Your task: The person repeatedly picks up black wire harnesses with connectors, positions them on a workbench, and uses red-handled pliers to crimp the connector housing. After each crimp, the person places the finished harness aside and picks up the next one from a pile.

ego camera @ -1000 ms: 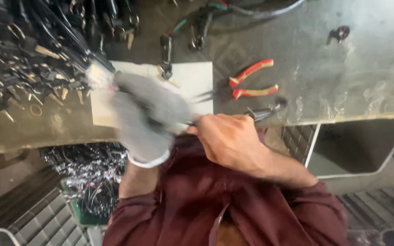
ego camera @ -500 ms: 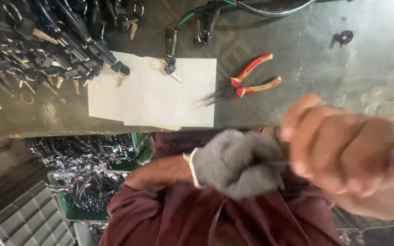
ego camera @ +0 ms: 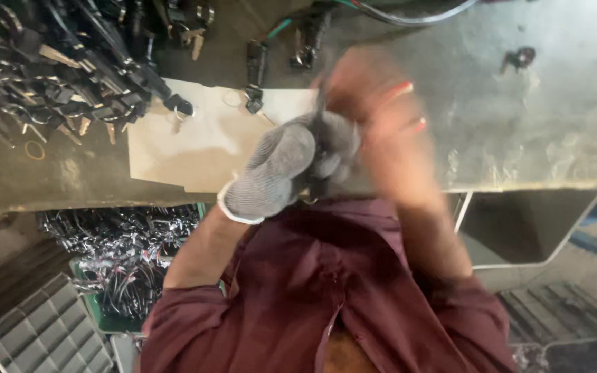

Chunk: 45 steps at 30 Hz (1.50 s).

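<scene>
My left hand wears a grey knitted glove and is raised over the bench's front edge, fingers curled. My bare right hand is blurred by motion and presses against the glove's fingertips; a dark shape shows between them, too blurred to name. Behind my right hand only the red handle tips of a pair of pliers show. A white paper sheet lies on the grey bench just left of my hands. My maroon sleeves fill the lower middle.
A heap of dark keys and metal parts covers the bench's top left. A small dark part lies at the top right, with cables along the back. Under the bench stand a green crate of dark wiry parts and a grey ribbed crate.
Both hands rose from low on the right, below the bench edge, to over the paper's right edge. My right hand now covers most of the red-handled pliers.
</scene>
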Each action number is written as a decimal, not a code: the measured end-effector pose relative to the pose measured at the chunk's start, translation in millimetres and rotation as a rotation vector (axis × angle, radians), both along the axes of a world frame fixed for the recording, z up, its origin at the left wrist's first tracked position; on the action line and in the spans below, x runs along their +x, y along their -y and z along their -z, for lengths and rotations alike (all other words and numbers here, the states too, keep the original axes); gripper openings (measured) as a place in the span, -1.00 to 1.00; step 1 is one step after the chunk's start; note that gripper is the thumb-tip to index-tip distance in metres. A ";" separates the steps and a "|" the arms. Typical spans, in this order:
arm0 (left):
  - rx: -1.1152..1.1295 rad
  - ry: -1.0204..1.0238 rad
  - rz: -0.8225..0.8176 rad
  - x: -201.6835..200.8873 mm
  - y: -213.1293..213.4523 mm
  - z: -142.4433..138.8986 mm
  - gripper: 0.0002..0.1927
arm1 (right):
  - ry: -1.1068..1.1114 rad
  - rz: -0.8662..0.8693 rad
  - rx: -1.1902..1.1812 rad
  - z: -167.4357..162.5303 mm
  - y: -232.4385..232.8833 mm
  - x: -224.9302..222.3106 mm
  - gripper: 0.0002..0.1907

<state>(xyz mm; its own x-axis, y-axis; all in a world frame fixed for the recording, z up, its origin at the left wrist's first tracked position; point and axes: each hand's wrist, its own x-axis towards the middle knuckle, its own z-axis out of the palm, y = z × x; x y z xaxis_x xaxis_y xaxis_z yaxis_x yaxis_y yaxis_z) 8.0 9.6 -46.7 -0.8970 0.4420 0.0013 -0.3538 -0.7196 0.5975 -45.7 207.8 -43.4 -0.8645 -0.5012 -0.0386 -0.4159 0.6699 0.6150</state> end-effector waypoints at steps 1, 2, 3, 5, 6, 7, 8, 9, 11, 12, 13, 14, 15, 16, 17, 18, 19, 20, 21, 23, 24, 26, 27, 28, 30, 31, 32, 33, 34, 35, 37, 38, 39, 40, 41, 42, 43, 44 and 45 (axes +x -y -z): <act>-0.301 -0.067 -0.035 -5.8 10.6 -5.5 -0.72 | 0.218 0.012 -0.165 9.3 3.4 10.1 -0.47; -0.602 -0.120 -0.061 -10.6 18.1 -12.2 -0.65 | 0.418 0.021 -0.491 17.6 4.0 20.8 -0.48; -0.731 -0.287 -0.166 -15.9 20.8 -17.3 -0.71 | 0.612 0.037 -0.815 23.8 2.6 30.3 -0.50; -0.926 -0.529 -0.351 -20.9 17.5 -23.7 -0.80 | 0.968 0.086 -1.474 28.8 -2.2 41.3 -0.51; -0.996 -0.591 -0.435 -21.5 14.5 -24.0 -0.82 | 1.116 0.112 -1.820 27.8 -4.9 42.3 -0.51; -1.005 -0.533 -0.496 -16.1 3.3 -22.7 -0.82 | 1.027 0.127 -1.764 25.0 -6.4 40.7 -0.52; -1.008 -0.472 -0.556 -10.4 -4.9 -20.5 -0.81 | 0.939 0.148 -1.702 21.0 -6.7 37.2 -0.53; -0.950 -0.452 -0.553 -4.9 -9.8 -16.6 -0.80 | 0.856 0.159 -1.631 16.3 -6.5 32.4 -0.54; -0.849 -0.384 -0.564 5.8 -13.1 -9.1 -0.80 | 0.854 -0.052 -1.694 6.9 -6.9 25.0 -0.45; -0.829 -0.273 -0.497 10.2 -11.4 -6.4 -0.82 | 0.879 -0.146 -1.725 3.7 -6.9 23.3 -0.40; -0.803 -0.177 -0.433 12.0 -7.5 -4.1 -0.83 | 0.900 -0.125 -1.731 3.0 -6.7 22.2 -0.47; -0.771 -0.100 -0.373 11.8 -3.4 -2.4 -0.85 | 0.907 -0.120 -1.737 3.6 -7.3 22.2 -0.53; -0.904 -0.207 -0.406 11.3 0.6 -2.6 -0.79 | 0.908 -0.113 -1.745 5.5 -8.2 23.5 -0.57; -1.035 -0.311 -0.430 10.3 3.8 -3.8 -0.73 | 0.890 -0.129 -1.735 8.7 -9.7 24.7 -0.59; -1.165 -0.416 -0.451 8.8 5.5 -5.8 -0.66 | 0.875 -0.145 -1.724 12.3 -11.4 25.8 -0.62; -1.209 -0.463 -0.435 6.7 6.2 -7.9 -0.67 | 0.854 -0.164 -1.713 15.9 -13.1 26.6 -0.64; -1.250 -0.512 -0.415 5.1 5.6 -10.4 -0.67 | 0.840 -0.182 -1.685 19.0 -14.9 26.7 -0.62; -1.290 -0.560 -0.397 3.8 4.9 -12.9 -0.68 | 0.826 -0.199 -1.656 20.9 -16.5 26.7 -0.61; -1.314 -0.570 -0.392 3.0 4.1 -15.1 -0.67 | 0.814 -0.217 -1.626 21.6 -18.0 26.4 -0.59; -1.359 -0.588 -0.376 2.8 3.2 -18.7 -0.66 | 0.747 -0.300 -1.588 19.7 -20.3 26.0 -0.58; -1.365 -0.590 -0.388 3.2 2.5 -19.7 -0.66 | 0.715 -0.342 -1.568 17.5 -21.2 25.9 -0.57; -1.380 -0.590 -0.411 2.6 4.0 -20.3 -0.64 | 0.680 -0.333 -1.556 13.2 -21.8 27.2 -0.57; -1.411 -0.620 -0.393 1.9 5.1 -20.4 -0.63 | 0.657 -0.333 -1.551 11.8 -21.6 28.3 -0.57; -1.439 -0.651 -0.374 0.2 6.7 -20.2 -0.61 | 0.692 -0.297 -1.567 11.1 -21.2 29.6 -0.58; -1.438 -0.680 -0.319 -3.9 9.2 -20.4 -0.62 | 0.769 -0.225 -1.597 12.3 -19.3 32.7 -0.60; -1.409 -0.679 -0.282 -6.1 10.9 -20.9 -0.63 | 0.785 -0.184 -1.614 13.7 -18.3 34.5 -0.61; -1.382 -0.682 -0.250 -7.4 11.6 -21.7 -0.65 | 0.798 -0.150 -1.630 15.7 -16.7 35.9 -0.61; -1.360 -0.648 -0.235 -8.6 12.6 -22.4 -0.67 | 0.814 -0.116 -1.646 17.4 -15.6 37.6 -0.61; -1.336 -0.616 -0.215 -8.3 13.1 -23.0 -0.69 | 0.823 -0.113 -1.696 19.2 -14.1 38.9 -0.60; -1.308 -0.587 -0.194 -8.0 13.6 -23.2 -0.70 | 0.829 -0.106 -1.745 20.5 -12.9 40.3 -0.60; -1.317 -0.623 -0.248 -4.2 13.1 -22.2 -0.68 | 0.929 0.018 -1.839 21.7 -11.9 42.8 -0.58; -1.321 -0.647 -0.275 -1.7 12.9 -21.2 -0.67 | 1.019 0.139 -1.879 21.5 -11.9 44.1 -0.57; -1.334 -0.670 -0.261 1.7 11.4 -20.3 -0.66 | 1.112 0.279 -1.914 21.8 -11.8 45.0 -0.56; -1.345 -0.695 -0.247 4.3 9.8 -19.2 -0.65 | 1.101 0.225 -1.941 22.3 -11.5 45.8 -0.60; -1.357 -0.726 -0.241 6.4 7.6 -18.3 -0.63 | 1.087 0.160 -1.966 23.1 -11.7 46.2 -0.63; -1.349 -0.705 -0.232 8.5 4.7 -18.6 -0.61 | 1.075 0.100 -1.990 24.7 -11.3 46.3 -0.66; -1.340 -0.681 -0.224 9.9 1.7 -20.0 -0.57 | 1.082 0.149 -1.991 26.4 -11.4 46.2 -0.68; -1.331 -0.654 -0.219 10.6 -2.0 -22.5 -0.53 | 1.092 0.195 -1.990 28.8 -11.1 45.7 -0.69; -1.377 -0.661 -0.208 9.8 -5.0 -25.7 -0.56 | 1.107 0.242 -1.988 31.0 -11.0 45.6 -0.71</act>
